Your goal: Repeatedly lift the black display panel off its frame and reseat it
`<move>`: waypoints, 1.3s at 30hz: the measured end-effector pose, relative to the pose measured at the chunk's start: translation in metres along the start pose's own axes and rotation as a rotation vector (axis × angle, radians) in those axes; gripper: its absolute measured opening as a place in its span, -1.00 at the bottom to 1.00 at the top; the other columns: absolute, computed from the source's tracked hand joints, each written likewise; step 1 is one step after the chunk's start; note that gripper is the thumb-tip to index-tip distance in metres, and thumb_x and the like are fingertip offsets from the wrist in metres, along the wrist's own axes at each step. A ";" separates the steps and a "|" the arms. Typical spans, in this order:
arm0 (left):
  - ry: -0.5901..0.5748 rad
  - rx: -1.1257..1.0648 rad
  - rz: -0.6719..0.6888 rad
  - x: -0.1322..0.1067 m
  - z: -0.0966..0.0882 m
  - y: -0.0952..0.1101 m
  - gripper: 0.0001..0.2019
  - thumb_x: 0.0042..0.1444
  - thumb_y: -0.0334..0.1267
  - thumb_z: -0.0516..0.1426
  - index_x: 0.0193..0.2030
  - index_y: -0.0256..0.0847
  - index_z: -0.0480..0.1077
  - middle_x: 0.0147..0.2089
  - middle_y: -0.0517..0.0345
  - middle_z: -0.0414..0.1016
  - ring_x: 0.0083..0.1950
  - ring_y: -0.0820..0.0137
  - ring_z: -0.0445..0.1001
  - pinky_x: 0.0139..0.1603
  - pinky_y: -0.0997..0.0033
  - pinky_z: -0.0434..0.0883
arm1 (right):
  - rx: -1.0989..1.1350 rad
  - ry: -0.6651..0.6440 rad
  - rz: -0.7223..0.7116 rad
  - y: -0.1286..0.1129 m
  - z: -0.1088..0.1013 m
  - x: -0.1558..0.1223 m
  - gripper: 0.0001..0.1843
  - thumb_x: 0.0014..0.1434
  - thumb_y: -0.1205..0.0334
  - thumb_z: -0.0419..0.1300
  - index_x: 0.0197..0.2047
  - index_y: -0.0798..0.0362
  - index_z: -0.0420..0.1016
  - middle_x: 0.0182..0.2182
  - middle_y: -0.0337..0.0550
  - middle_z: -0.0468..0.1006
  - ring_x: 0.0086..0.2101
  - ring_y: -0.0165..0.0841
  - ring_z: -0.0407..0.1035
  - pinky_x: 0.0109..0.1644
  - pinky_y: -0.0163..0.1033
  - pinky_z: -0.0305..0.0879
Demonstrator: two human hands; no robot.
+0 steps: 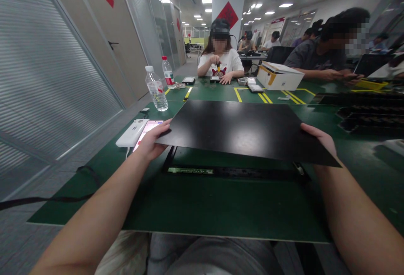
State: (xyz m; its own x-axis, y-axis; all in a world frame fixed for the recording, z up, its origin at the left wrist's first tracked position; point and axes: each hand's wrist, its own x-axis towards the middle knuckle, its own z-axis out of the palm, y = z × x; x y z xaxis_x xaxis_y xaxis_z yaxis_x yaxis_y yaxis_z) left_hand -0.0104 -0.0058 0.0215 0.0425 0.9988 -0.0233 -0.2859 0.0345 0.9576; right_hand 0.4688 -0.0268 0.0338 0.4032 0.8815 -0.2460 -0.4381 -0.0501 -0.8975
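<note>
A thin, glossy black panel [240, 128] is held level above the table, its surface reflecting the ceiling lights. My left hand [154, 140] grips its left edge, thumb on top and fingers underneath. On the opposite side, my right hand [320, 140] holds the right edge; most of its fingers are hidden by the panel. Below lies a black rectangular frame [252, 173], partly covered by the panel from this view. A green circuit strip [190, 170] shows along the frame's near side.
A white power bank [131, 133] and a lit phone [147, 131] lie left. Two bottles, one clear-capped [157, 90] and one red-capped [168, 73], stand behind them. Across the green table [221, 216] sits a person [220, 52] with a screwdriver. A white box [279, 76] and black strips [369, 115] are right.
</note>
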 end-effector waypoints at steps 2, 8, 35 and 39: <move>0.042 -0.064 0.008 0.001 -0.001 0.001 -0.62 0.02 -0.30 0.31 0.02 -0.29 0.64 -0.01 -0.03 0.72 -0.11 0.19 0.69 -0.28 0.42 0.58 | -0.050 -0.011 0.167 0.002 0.004 -0.002 -0.81 0.17 0.27 0.21 -0.16 0.09 0.62 -0.38 0.02 0.68 -0.29 -0.05 0.64 -0.16 0.04 0.63; 0.100 -0.190 0.053 0.002 0.002 0.003 -0.57 0.01 -0.32 0.26 0.07 -0.29 0.63 -0.16 0.03 0.73 -0.24 0.25 0.66 -0.28 0.40 0.59 | -0.167 -0.009 0.291 0.008 0.009 -0.008 -0.81 0.17 0.25 0.27 -0.13 0.06 0.61 -0.41 0.00 0.67 -0.36 -0.10 0.61 -0.24 -0.04 0.60; 0.100 0.049 0.107 0.001 0.005 -0.007 -0.48 -0.22 -0.40 0.37 0.00 -0.23 0.67 -0.03 0.02 0.76 0.11 -0.04 0.67 0.19 0.00 0.59 | -0.278 0.049 0.000 0.017 0.001 0.013 -0.55 -0.02 0.53 0.23 -0.04 0.03 0.45 -0.46 -0.12 0.66 -0.54 -0.34 0.52 -0.54 -0.36 0.43; 0.116 0.071 0.082 0.003 0.002 -0.011 -0.47 -0.23 -0.43 0.36 0.01 -0.26 0.66 -0.04 -0.01 0.76 0.13 -0.03 0.67 0.16 0.03 0.61 | -0.300 0.070 -0.029 0.018 0.000 0.014 -0.59 -0.01 0.52 0.24 -0.07 0.04 0.49 -0.47 -0.13 0.66 -0.56 -0.33 0.53 -0.57 -0.36 0.42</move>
State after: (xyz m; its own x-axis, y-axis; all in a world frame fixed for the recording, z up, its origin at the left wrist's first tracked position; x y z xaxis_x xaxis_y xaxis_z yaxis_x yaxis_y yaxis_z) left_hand -0.0050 -0.0031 0.0110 -0.0903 0.9956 0.0269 -0.2151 -0.0458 0.9755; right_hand 0.4670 -0.0154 0.0145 0.4706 0.8508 -0.2339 -0.1730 -0.1709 -0.9700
